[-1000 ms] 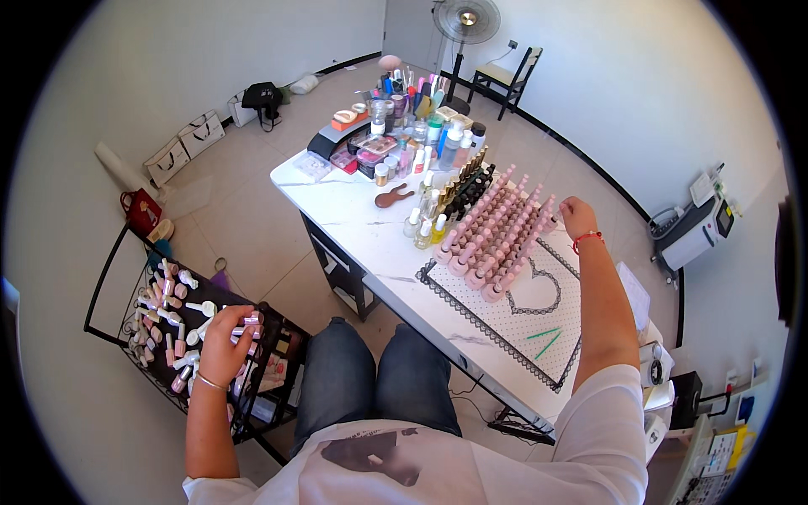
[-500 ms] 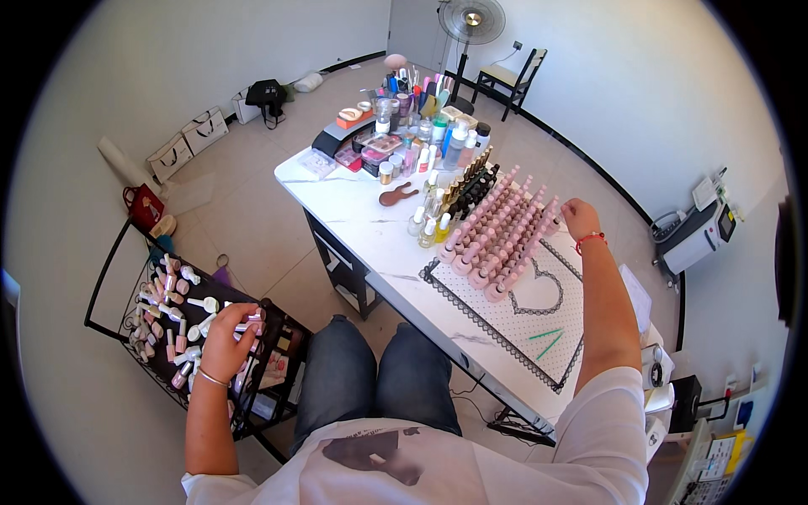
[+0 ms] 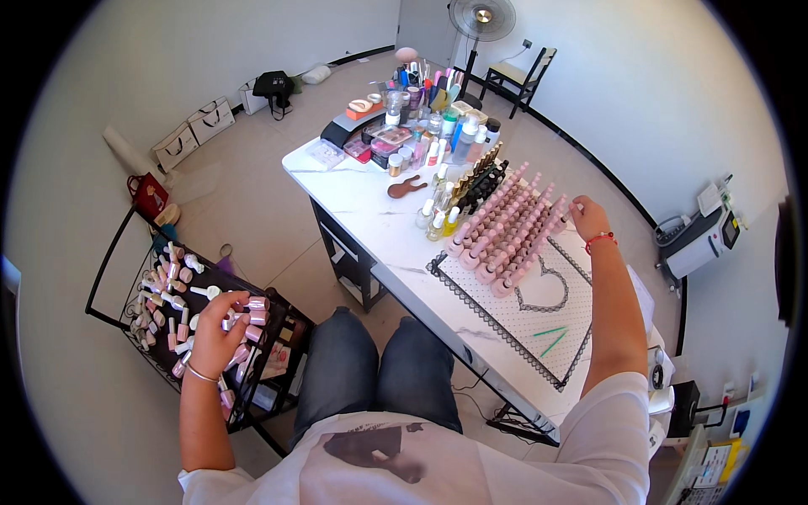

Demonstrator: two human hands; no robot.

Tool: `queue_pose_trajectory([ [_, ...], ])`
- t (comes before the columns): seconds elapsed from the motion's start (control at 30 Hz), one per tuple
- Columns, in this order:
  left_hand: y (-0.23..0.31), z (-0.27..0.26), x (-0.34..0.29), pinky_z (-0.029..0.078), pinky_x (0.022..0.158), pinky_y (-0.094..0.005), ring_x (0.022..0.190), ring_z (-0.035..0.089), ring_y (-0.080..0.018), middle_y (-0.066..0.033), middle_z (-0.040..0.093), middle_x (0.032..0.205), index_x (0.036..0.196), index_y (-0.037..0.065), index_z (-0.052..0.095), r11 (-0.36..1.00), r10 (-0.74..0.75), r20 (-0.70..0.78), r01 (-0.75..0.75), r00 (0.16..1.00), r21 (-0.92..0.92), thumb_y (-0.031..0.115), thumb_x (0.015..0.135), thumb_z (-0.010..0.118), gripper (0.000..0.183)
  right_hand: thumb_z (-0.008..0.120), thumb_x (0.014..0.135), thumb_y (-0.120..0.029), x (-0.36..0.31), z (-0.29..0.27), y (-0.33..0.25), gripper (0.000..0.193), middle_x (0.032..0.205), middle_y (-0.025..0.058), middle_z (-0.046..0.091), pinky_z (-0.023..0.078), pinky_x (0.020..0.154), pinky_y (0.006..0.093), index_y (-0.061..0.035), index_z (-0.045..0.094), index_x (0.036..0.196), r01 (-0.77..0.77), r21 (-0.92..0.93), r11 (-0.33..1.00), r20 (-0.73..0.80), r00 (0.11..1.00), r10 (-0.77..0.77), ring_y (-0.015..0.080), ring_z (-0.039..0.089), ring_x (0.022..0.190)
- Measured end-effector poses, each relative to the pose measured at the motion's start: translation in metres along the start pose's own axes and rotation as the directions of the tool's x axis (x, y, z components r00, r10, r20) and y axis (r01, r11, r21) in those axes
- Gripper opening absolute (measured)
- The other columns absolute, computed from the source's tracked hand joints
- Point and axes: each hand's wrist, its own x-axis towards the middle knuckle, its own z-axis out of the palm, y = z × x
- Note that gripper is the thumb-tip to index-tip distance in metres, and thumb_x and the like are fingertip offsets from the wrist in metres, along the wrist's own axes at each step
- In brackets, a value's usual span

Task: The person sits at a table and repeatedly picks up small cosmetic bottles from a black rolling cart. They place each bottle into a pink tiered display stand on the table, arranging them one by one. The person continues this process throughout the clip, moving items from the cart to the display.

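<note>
White, grey-veined counter [image 3: 362, 215] is being set below and to the left of the right grip [image 3: 590, 219], apparently to give most of the bottles firm, flat standing room. Under the left grip [image 3: 218, 332], a black cart [image 3: 225, 278] is being placed, presumably for easy reach. Nearer the body than the right grip, a lace-edged mat [image 3: 505, 324] is being laid flat, perhaps as protection. Just left of the right grip, upright pink bottles [image 3: 513, 231] are being stood in tight rows, likely to save space. Around the left grip, loose bottles [image 3: 172, 273] are being carried at mixed angles, seemingly unsorted. Beside its curled fingers, one shiny pink bottle [image 3: 257, 303] is being shown; that grip is being held narrow, but whether anything is being gripped cannot be told. At the rows' end, the right grip is being pinched narrow, its contents being hidden. Nearer the body than it, slim green sticks [image 3: 550, 332] are being rested on the mat.
</note>
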Motion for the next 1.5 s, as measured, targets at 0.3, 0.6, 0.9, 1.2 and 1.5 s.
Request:
queue_pose_trajectory([
  [0.3,-0.016,-0.052,-0.023,0.048,0.076,-0.0302,0.089,0.061,-0.0173,-0.0062,0.065,0.096,0.114,0.002,0.063,0.993,-0.070,-0.205,0.089,0.976,0.084,-0.006,0.082,0.065,0.033,0.058,0.097,-0.025,-0.013,-0.057,-0.092,0.024,0.067,0.0129,0.059,0.045,0.060,0.0430,-0.0074,0.061,0.114,0.206,0.097,0.974,-0.398,0.905,-0.151,0.0313,0.059,0.062],
  [0.6,-0.164,-0.141,-0.064,0.054,0.073,-0.0334,0.082,0.068,-0.0205,-0.0095,0.070,0.096,0.111,0.002,0.068,0.883,-0.370,-0.369,0.446,0.853,0.146,0.012,0.088,0.068,0.024,0.061,0.091,-0.008,-0.135,-0.107,-0.260,0.015,0.074,0.0062,0.057,0.041,0.058,0.0294,-0.0014,0.065,0.104,0.626,0.537,0.566,-0.301,0.769,-0.565,0.0141,0.054,0.065],
  [0.9,-0.250,-0.123,-0.092,0.054,0.082,-0.0387,0.088,0.070,-0.0302,-0.0141,0.073,0.094,0.100,0.003,0.072,0.711,-0.477,-0.349,0.588,0.806,0.386,0.019,0.081,0.073,0.025,0.074,0.080,-0.014,-0.205,-0.088,-0.322,0.018,0.074,0.0088,0.056,0.047,0.056,0.0375,-0.0066,0.067,0.094,0.707,0.636,0.310,0.054,0.360,-0.931,0.0288,0.058,0.065],
  [1.2,-0.280,-0.124,-0.065,0.055,0.083,-0.0421,0.091,0.070,-0.0337,-0.0160,0.073,0.096,0.099,0.005,0.073,0.525,-0.576,-0.467,0.741,0.671,0.418,0.025,0.080,0.073,0.028,0.072,0.083,-0.016,-0.212,-0.060,-0.323,0.013,0.076,0.0091,0.059,0.049,0.059,0.0397,-0.0073,0.067,0.091,0.650,0.676,0.347,0.158,0.332,-0.930,0.0304,0.060,0.067],
  [1.5,-0.300,-0.118,-0.056,0.055,0.091,-0.0448,0.106,0.066,-0.0359,-0.0179,0.062,0.120,0.110,0.008,0.071,0.261,-0.659,-0.486,0.780,0.574,0.569,0.031,0.078,0.079,0.041,0.072,0.083,-0.014,-0.206,-0.058,-0.318,0.011,0.076,0.0102,0.063,0.050,0.061,0.0385,-0.0065,0.068,0.090,0.556,0.702,0.445,0.247,0.396,-0.884,0.0311,0.062,0.067],
])
